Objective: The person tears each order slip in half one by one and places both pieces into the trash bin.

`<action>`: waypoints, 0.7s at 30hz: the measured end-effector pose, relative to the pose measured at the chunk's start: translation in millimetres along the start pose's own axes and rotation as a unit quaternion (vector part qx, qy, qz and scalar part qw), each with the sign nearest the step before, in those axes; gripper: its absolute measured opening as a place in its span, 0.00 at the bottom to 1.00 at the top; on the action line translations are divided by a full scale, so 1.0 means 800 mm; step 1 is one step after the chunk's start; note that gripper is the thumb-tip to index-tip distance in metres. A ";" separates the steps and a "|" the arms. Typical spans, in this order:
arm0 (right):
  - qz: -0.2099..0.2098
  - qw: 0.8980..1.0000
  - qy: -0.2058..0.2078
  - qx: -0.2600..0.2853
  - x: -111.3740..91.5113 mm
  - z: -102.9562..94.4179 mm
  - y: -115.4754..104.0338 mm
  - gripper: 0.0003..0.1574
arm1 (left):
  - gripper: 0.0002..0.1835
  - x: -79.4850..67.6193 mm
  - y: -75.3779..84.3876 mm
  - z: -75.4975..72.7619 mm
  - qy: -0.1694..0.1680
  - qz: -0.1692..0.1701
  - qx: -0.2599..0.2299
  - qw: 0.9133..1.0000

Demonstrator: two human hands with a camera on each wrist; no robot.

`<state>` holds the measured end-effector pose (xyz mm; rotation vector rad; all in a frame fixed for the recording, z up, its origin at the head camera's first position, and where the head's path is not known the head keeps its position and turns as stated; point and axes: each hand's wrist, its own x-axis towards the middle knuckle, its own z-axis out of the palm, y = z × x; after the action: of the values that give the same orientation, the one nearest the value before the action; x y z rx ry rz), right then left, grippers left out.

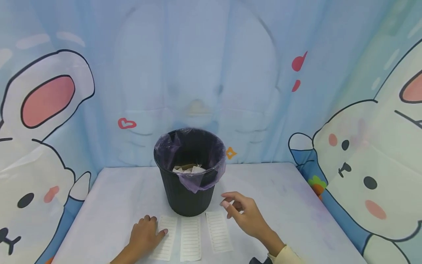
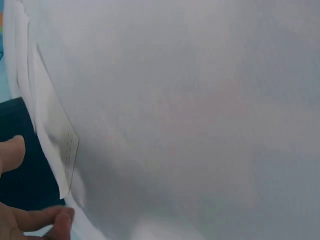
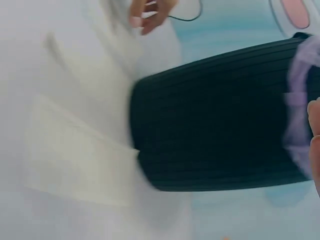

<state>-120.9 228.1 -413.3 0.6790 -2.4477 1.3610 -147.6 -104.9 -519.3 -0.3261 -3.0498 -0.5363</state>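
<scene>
Three white paper strips printed with rows of lines lie side by side on the table: a left strip, a middle strip and a right strip. My left hand is at the left strip, its thumb over the paper; whether it presses on it I cannot tell. Above the table, by the top of the right strip, my right hand hovers with loosely bent fingers and nothing in them. Behind the strips stands a black trash bin, also large in the right wrist view.
A purple plastic liner folds over the bin's rim. White paper pieces lie inside the bin. The white table ends at a blue curtain with cartoon rabbits, which hangs behind and along both sides.
</scene>
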 end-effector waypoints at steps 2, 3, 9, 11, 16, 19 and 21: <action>0.031 0.999 -0.015 0.007 -0.012 0.008 0.010 0.13 | 0.40 -0.004 0.002 0.005 -0.011 -0.011 0.009 1.000; 0.043 0.999 -0.021 0.010 -0.017 0.012 0.014 0.12 | 0.43 -0.005 0.002 0.007 -0.014 -0.013 0.014 1.000; 0.081 0.995 -0.047 0.027 -0.034 0.026 0.028 0.13 | 0.50 -0.010 0.001 0.015 -0.013 -0.016 0.036 0.999; 0.086 0.994 -0.049 0.034 -0.037 0.028 0.029 0.14 | 0.48 -0.009 0.000 0.016 -0.010 -0.017 0.033 0.999; 0.096 0.993 -0.059 0.043 -0.040 0.035 0.029 0.14 | 0.43 -0.005 -0.005 0.014 -0.017 -0.032 0.000 0.999; 0.101 0.991 -0.069 0.044 -0.042 0.040 0.029 0.15 | 0.41 -0.003 -0.007 0.012 -0.026 -0.043 -0.026 0.998; 0.099 0.991 -0.074 0.046 -0.043 0.043 0.030 0.15 | 0.39 -0.002 -0.007 0.009 -0.031 -0.051 -0.048 0.997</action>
<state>-103.8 219.1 -463.6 0.5891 -2.6428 1.5580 -147.0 -108.0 -528.3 -0.1953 -3.1203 -0.6925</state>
